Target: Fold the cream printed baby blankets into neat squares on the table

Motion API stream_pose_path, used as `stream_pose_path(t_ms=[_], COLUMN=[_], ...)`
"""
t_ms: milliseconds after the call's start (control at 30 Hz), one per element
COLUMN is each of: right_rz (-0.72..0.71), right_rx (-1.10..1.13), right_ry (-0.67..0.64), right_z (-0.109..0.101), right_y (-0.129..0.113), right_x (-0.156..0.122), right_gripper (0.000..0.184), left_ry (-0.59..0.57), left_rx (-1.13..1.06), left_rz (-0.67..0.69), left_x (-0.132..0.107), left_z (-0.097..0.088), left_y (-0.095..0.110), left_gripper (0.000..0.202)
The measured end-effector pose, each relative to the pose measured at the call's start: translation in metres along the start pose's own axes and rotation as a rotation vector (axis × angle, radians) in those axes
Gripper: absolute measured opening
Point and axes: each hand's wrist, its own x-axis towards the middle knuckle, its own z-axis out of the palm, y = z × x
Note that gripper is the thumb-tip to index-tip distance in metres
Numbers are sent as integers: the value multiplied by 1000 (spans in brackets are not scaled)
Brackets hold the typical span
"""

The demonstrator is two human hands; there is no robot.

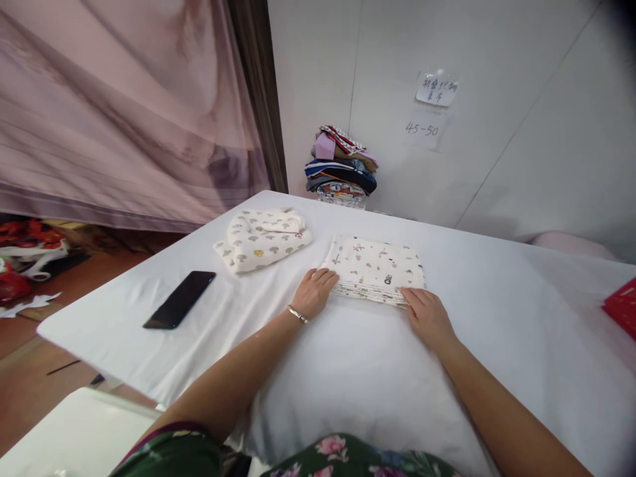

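Found at twelve o'clock from the viewpoint, lying flat between left hand (314, 291) and right hand (430, 319): one white, printed, rectangular stack of folded fabric (373, 266), long axis apparently running nine to three. Touched at both near corners; equally near to either side. Hands apart; impossible to tell whether pinching. Counted besides: one white mushroom-print folded cloth (265, 244) at eleven, one black rectangular phone (181, 301) at ten.

Green top (362, 458), pink flowers (332, 446); short sleeve (171, 457), purple trim (158, 432); slim silver bracelet (298, 314).
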Motion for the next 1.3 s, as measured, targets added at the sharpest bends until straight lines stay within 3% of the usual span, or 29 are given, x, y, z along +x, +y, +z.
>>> stream_pose_path(t_ms=[267, 467, 600, 733, 833, 900, 1000, 1100, 1300], right_rz=[-24, -18, 68, 244, 318, 338, 411, 476, 512], right_rx=[-66, -82, 2, 136, 173, 174, 165, 147, 269], right_ry=[-13, -131, -203, -308, -285, -287, -428, -513, -430], right_z=[-1, 2, -8, -25, -31, -26, -7, 10, 18], right_y=[11, 11, 3, -6, -8, -6, -1, 4, 9], right_x=[-13, -21, -23, -4, 25, 42, 52, 46, 36], right_gripper=[42, 47, 48, 44, 48, 52, 58, 60, 58], left_ry=[-6, -102, -87, -77, -24, -15, -169, -281, -232], left_rx=[-38, -191, -316, -403, -377, -335, -290, -311, -338], left_rz=[-87, -167, -241, -368, -410, -416, -484, -549, -565], left_x=[-4, -10, -11, 8, 34, 48, 55, 47, 35], left_z=[5, 1, -8, -18, -18, -13, -1, 10, 17], left_y=[1, 2, 4, 2, 1, 1, 3, 6, 7], left_gripper=[36, 49, 40, 27, 29, 27, 42, 47, 50])
